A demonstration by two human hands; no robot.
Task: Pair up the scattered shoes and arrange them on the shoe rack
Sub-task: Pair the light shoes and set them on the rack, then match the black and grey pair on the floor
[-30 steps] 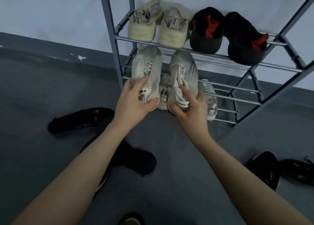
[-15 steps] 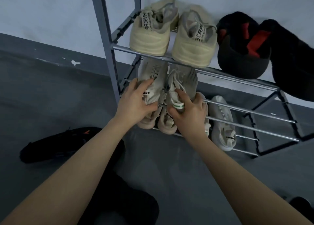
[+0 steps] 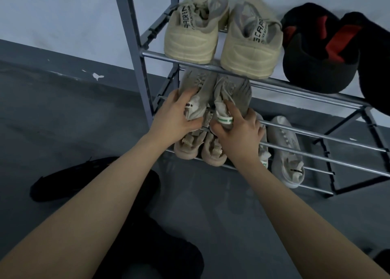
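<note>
My left hand (image 3: 176, 116) grips the heel of a pale grey knit sneaker (image 3: 197, 86). My right hand (image 3: 238, 129) grips the heel of its twin (image 3: 234, 91), which has a green-striped tab. Both shoes point toes-first into the middle shelf of the grey metal shoe rack (image 3: 135, 46), side by side under the upper bar. Above them stand a cream sneaker pair (image 3: 219, 36) and a black pair with red lining (image 3: 320, 53). On the bottom shelf sit a beige pair (image 3: 200, 150) and a light grey sneaker (image 3: 287, 150); its partner is mostly hidden behind my right wrist.
Black shoes lie on the dark floor: one at the left (image 3: 63, 179), another beneath my left forearm (image 3: 160, 247). A grey baseboard and white wall (image 3: 63, 15) stand behind the rack. The right half of the middle shelf (image 3: 316, 135) holds no shoes.
Both hands have carried the pale grey pair forward and pushed it deeper into the middle shelf. My head has moved closer to the rack.
</note>
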